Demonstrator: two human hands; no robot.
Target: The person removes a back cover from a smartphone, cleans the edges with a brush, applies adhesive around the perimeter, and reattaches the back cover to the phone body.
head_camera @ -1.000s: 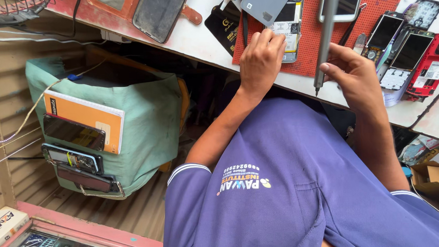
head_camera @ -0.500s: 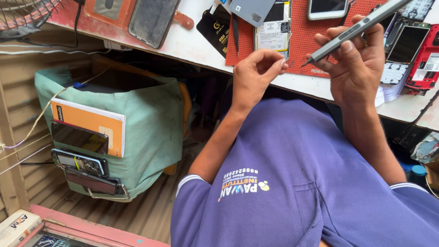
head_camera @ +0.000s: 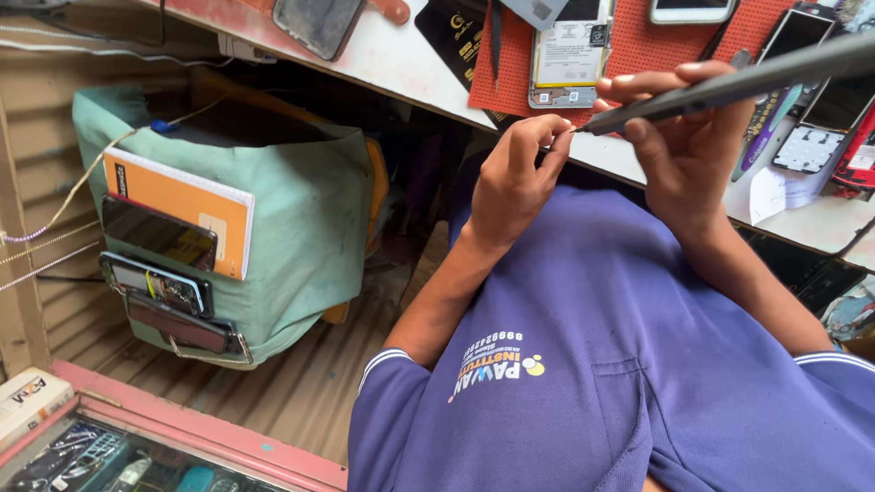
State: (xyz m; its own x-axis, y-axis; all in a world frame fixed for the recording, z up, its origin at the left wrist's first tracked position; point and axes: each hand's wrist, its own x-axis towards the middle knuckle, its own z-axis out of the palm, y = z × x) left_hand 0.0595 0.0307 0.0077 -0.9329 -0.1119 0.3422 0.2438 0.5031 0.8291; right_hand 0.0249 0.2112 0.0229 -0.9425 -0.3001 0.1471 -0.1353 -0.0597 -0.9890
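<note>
Right hand [head_camera: 687, 143] grip closed around grey screwdriver [head_camera: 748, 80], held over worktop [head_camera: 398, 63] edge. Left hand [head_camera: 514, 187] fingertips pinched narrow at tip; contents cannot tell. Risk: tiny part slips, drops past edge; tip may prick finger.

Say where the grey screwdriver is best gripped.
Grip the screwdriver on its slim barrel just behind the tip, from the side, pencil-style, as the right hand does. It is long, thin and nearly level, with its tip pinched by the left hand.
</note>
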